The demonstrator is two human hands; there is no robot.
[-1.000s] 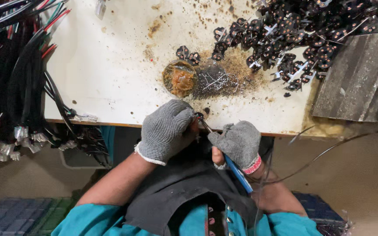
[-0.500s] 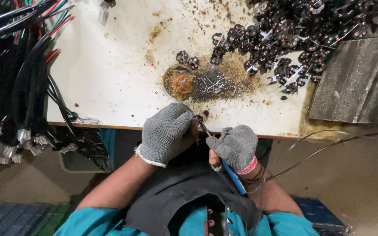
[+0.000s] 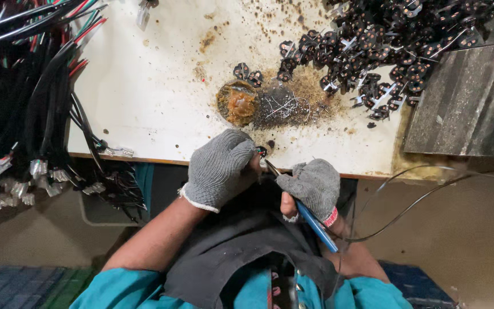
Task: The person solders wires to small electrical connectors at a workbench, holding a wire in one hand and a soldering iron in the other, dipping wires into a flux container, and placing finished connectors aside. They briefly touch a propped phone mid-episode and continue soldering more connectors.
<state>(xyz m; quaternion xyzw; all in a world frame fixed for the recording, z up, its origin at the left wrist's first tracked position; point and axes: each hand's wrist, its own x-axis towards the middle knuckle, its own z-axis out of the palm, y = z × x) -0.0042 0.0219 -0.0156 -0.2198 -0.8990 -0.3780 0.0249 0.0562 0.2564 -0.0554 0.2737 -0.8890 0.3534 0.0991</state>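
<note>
Gripping small part (image 3: pixel 261 152) (mostly hidden) | left hand (image 3: pixel 219 169) | right hand (image 3: pixel 311 184): soldering iron (image 3: pixel 310 214)

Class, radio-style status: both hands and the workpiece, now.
Left hand pinching small black part. Right hand gripping blue-handled soldering iron, tip at part. Nothing between them.

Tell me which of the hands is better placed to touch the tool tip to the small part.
Probably the right hand: it grips the blue-handled soldering tool, whose tip already points at the small part. The left hand is occupied pinching that part at the table edge.
</note>
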